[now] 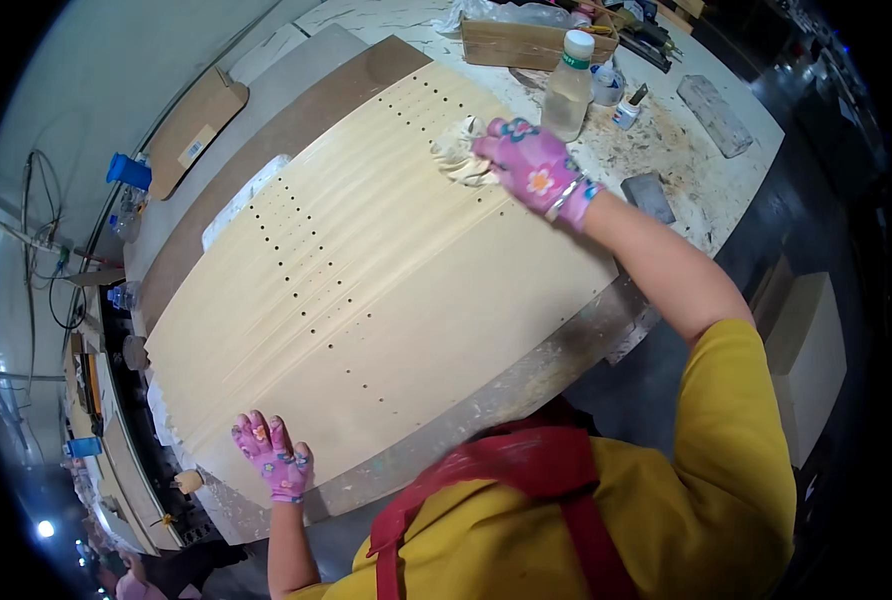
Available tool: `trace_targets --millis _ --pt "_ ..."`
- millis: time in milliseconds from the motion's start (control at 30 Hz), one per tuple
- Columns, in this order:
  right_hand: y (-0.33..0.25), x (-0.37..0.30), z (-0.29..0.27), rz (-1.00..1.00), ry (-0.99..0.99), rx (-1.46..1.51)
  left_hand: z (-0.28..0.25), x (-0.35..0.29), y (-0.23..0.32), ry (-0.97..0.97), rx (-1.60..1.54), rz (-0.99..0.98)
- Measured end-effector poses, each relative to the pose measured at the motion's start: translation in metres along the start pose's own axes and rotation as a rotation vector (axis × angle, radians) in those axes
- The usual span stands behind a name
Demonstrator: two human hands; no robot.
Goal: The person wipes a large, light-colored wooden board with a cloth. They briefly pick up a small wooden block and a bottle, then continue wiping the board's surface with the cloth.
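Observation:
A large pale wooden panel [446, 290] with rows of small dark holes lies flat across the workbench. Near its far right end, my right hand [536, 172], in a pink flowered glove, presses a crumpled cream cloth [463, 152] against the surface. My left hand [274, 458], gloved the same way, rests on the panel's near left corner with its fingers spread and nothing in them. A clear bottle with a white cap [568, 88] stands just beyond my right hand.
Behind the panel lie a brown board [351, 92] and a cardboard piece [198, 135]. A wooden box [511, 43] of odds and ends sits at the back. Right of the bottle are a small white bottle [626, 113], a grey block [714, 115] and a dark pad [649, 197].

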State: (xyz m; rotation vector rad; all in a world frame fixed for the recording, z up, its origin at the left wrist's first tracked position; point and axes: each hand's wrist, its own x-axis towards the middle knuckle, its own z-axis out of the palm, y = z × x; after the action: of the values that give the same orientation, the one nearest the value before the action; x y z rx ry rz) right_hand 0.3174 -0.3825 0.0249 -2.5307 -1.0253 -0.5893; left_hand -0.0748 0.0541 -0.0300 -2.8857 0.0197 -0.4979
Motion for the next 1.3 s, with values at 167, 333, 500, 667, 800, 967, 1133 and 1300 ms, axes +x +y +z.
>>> trace_targets --millis 167,333,500,667,800,967,1133,1300 --pt "0.111 -0.022 -0.018 0.587 -0.073 0.243 0.000 0.001 -0.002 -0.012 -0.008 0.040" --pt "0.018 -0.005 -0.027 0.173 -0.040 -0.017 -0.004 0.001 0.003 -0.055 -0.016 -0.017" --pt "0.095 -0.015 0.002 0.382 -0.073 0.182 0.005 0.001 -0.006 0.036 -0.018 0.054" --pt "0.146 -0.063 -0.020 0.473 -0.027 -0.035 -0.005 -0.005 0.005 -0.023 -0.062 -0.007" --pt "0.162 -0.064 -0.013 0.284 -0.117 0.109 -0.020 0.009 0.000 -0.111 -0.063 -0.027" --pt "0.107 0.001 -0.039 0.227 -0.032 0.603 -0.067 0.041 -0.005 -0.302 -0.103 -0.118" --pt "0.173 0.056 0.031 0.614 -0.178 1.047 -0.063 0.135 -0.069 0.083 -0.141 -0.262" --pt "0.175 0.090 0.071 0.861 -0.465 1.356 0.000 0.210 -0.138 0.076 -0.062 -0.299"
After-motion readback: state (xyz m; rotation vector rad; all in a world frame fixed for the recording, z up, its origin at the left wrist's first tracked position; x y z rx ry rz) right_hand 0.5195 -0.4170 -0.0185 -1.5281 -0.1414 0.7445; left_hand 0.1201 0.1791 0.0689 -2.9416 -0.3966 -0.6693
